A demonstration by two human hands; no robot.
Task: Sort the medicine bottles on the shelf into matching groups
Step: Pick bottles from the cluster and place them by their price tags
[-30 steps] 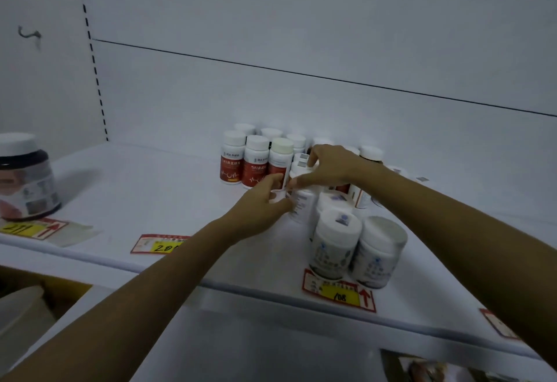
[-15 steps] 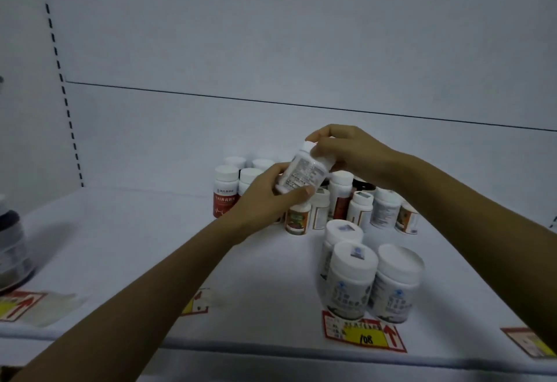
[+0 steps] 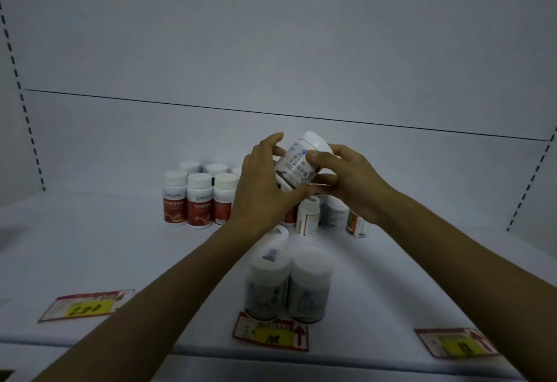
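Two hands, one bottle: the left hand [image 3: 265, 191] and right hand [image 3: 349, 182] hold a white-capped medicine bottle [image 3: 297, 167] in the air above the middle of a white shelf [image 3: 90, 246]. The bottle is tilted, with its cap toward 1 o'clock. The left hand cradles the base, its thumb underneath and its fingers curved up the far side. The right hand grips nearer the cap, its thumb pressed on the printed label.

At 9 o'clock from the held bottle, a tidy block of red-labelled bottles [image 3: 196, 203] stands upright in rows at the back of the shelf. Beneath the right hand, at 5 o'clock, is a loose cluster of mixed bottles [image 3: 307, 215], partly hidden by the wrists. At 6 o'clock, near the front edge, two larger white bottles [image 3: 310, 285] stand side by side, touching. A third of the same kind [image 3: 277, 238] stands just behind them, blurred.

Along the front edge lie a price tag [image 3: 87, 306] at 7 o'clock, a second tag [image 3: 271, 335] at 6 o'clock and a third tag [image 3: 458, 345] at 5 o'clock.
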